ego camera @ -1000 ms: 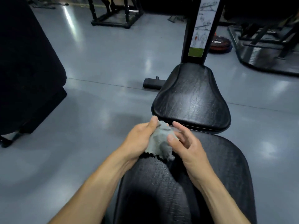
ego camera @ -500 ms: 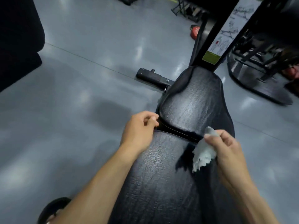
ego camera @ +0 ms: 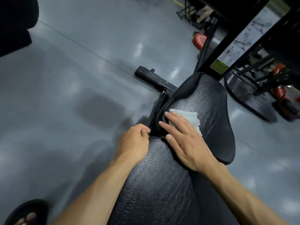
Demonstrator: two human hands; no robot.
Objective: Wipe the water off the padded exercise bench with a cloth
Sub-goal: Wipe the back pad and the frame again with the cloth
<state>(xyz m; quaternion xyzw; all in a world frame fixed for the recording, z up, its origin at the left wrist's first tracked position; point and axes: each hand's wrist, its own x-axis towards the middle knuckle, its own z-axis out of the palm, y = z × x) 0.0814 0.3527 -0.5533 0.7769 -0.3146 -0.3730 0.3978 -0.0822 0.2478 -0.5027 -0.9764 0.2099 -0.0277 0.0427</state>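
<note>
Since 0.5 s ago, right hand (ego camera: 186,140) has dropped from pinching the cloth (ego camera: 186,116) in the air to pressing it flat, fingers straight, on the worktop's far seat pad (ego camera: 211,114), near its left edge by the gap. Left hand (ego camera: 134,142) sits at the near pad (ego camera: 155,184) corner, fingers curled w/ nothing visibly held. Wiping looks barely begun: most of both pads not yet covered; can't tell where water lies on the dark vinyl.
</note>
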